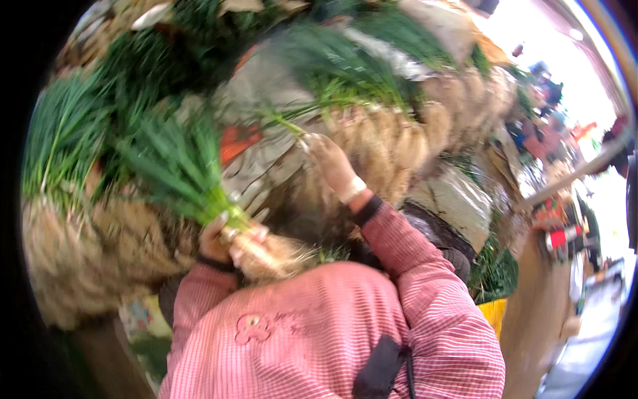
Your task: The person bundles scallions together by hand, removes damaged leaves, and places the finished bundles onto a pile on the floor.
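Observation:
My left hand (214, 241) is closed around the white lower stems of a bunch of green onions (179, 166). The leaves fan out up and to the left, while the pale roots point right, close to my chest. My right hand (331, 166), in a light glove, reaches farther forward beside a row of root ends. Its fingers are pinched on a thin green onion stalk (287, 124), whose leafy end points left. Motion blurs this hand somewhat. Pink striped sleeves with dark cuffs cover both my arms.
Piled green onions (66, 133) lie at the left, roots toward me. Another pile (345, 73) spreads across the back. Plastic sheeting (259, 86) lies between them. A pale sack (458, 206) stands right of my arm. Beyond are a pole (565, 179) and blurred people (551, 136).

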